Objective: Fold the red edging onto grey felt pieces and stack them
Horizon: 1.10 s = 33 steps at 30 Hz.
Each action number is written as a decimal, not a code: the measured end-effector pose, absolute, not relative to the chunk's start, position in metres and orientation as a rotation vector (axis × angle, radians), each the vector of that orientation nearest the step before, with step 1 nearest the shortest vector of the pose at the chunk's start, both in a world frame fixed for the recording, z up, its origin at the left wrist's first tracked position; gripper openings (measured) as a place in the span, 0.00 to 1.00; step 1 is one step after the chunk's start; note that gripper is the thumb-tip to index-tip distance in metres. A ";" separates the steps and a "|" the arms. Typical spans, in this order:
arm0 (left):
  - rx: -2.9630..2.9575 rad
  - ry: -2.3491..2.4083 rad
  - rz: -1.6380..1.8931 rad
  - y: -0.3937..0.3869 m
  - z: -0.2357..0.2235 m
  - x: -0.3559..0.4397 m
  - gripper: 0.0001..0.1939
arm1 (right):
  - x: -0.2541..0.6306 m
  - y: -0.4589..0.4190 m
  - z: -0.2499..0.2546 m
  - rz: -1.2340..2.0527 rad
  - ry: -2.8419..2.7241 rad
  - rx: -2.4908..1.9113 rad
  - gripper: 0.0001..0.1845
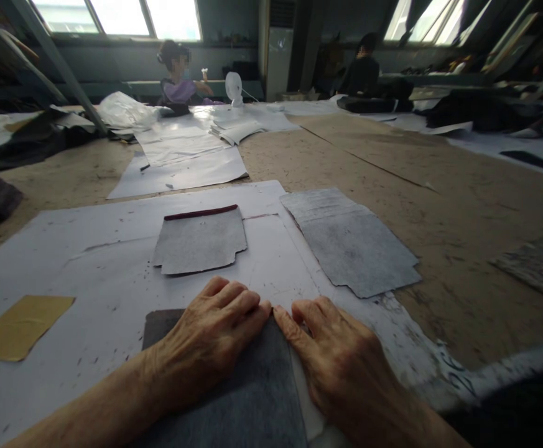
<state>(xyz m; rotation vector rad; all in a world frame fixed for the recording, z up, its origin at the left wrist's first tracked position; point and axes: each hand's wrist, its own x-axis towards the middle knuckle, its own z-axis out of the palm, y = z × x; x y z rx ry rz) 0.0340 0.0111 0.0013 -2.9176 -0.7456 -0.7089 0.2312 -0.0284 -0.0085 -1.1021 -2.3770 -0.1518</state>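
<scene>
A dark grey fabric panel (262, 386) lies on white paper at the front edge of the table. My left hand (219, 330) rests on its upper part, fingers curled and pinching the top edge near the corner. My right hand (341, 354) meets it at that corner, thumb and fingers closed on the edge. Both sets of fingertips nearly touch, and what lies between them is mostly hidden. Just beyond is a grey panel with a dark red strip (201, 239) along its far edge. Right of that lies a larger grey panel (352, 242) with notched corners.
A tan card piece (23, 326) lies at the left on the white paper sheet (98, 249). Farther back are more white sheets (182, 171), clear plastic (126, 111) and a small white fan (234, 89). Two people (178, 81) sit across the table. Dark cloth (490, 112) is piled at the right.
</scene>
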 end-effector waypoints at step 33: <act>-2.886 -0.724 -0.647 0.007 0.001 0.002 0.15 | 0.234 0.000 0.008 0.013 -2.166 -1.079 0.14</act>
